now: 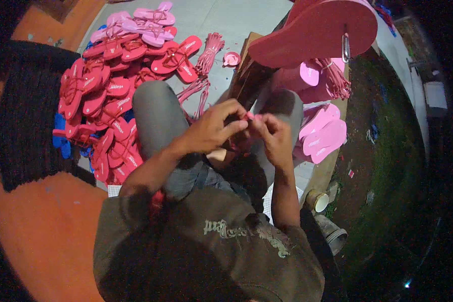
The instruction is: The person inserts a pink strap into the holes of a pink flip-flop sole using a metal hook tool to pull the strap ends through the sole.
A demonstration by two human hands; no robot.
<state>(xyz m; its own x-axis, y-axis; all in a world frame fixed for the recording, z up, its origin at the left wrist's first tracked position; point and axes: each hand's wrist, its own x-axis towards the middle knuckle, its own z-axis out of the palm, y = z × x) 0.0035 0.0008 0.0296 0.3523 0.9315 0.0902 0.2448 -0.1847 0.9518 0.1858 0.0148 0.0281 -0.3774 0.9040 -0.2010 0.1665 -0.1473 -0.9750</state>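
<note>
**Two hands pinch a small pink piece above the lap**

The left hand [214, 128] and the right hand [273, 136] meet over the person's knees, fingertips drawn together on a small pink piece [253, 117]. The left fingers curl over it from one side, the right thumb and forefinger close on it from the other. The two hands touch or nearly touch at the tips; how much of the piece lies inside the grip cannot be told, since the fingers cover most of it.

Taking that pink piece as the landmark: to its left, beyond the grey trouser leg [158, 118], lies a big heap of red sandals [110, 95] on the floor, with a few pink sandals [146, 22] at the heap's far end. Blue sandals [60, 138] peek out from under the heap's left edge. A bundle of red straps [209, 53] lies above and a little to the left of the piece, near the heap. Above and to the right, a large pink sole [312, 30] stands out over a wooden stand [246, 70], with a metal hook [346, 48] hanging on it. To the right of the piece sit pale pink soles [324, 133] in a stack, and pink straps [334, 78] hang above them. Below and to the right, a cup [318, 200] stands on the ground.
</note>
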